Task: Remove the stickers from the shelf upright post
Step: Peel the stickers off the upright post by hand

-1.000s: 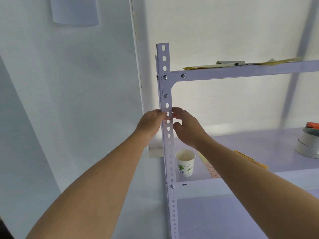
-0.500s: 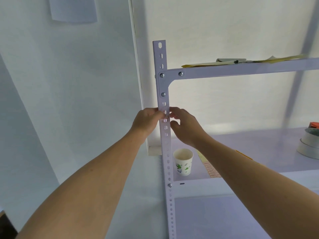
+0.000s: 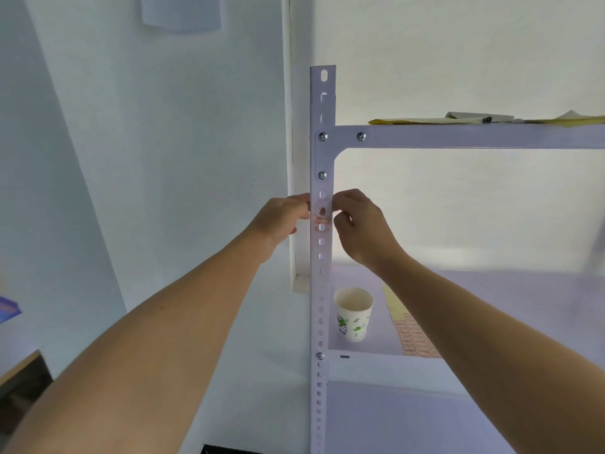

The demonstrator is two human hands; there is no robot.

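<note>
The post (image 3: pixel 322 263) stands upright in front of me, a pale lilac-white strip of angle steel punched with a column of slots and round holes, bolted near its top to the upper shelf (image 3: pixel 458 136) with three shiny bolts and lower down to the middle shelf (image 3: pixel 523 309) with one more. At the height of my hands a thin, see-through reddish sticker (image 3: pixel 321 219) lies across the face of the post, over one of the slots; its edges are blurred and I cannot tell how much of it is lifted. My left hand (image 3: pixel 284 217) is curled against the post's left edge, fingertips touching the metal beside the sticker; whether they pinch anything I cannot tell. My right hand (image 3: pixel 361 224) is at the right edge, thumb and forefinger drawn close together at the sticker's end, the other fingers loosely bent; I cannot see if the sticker is between them. Left of the post is open wall with room for my elbow. To the right, the bay between the shelves is open; a paper cup (image 3: pixel 353 312) stands on the middle shelf just beside the post, well below my hands, with a sheet of stickers (image 3: pixel 413 332) lying flat next to it. Papers (image 3: pixel 425 120) rest on the upper shelf.
</note>
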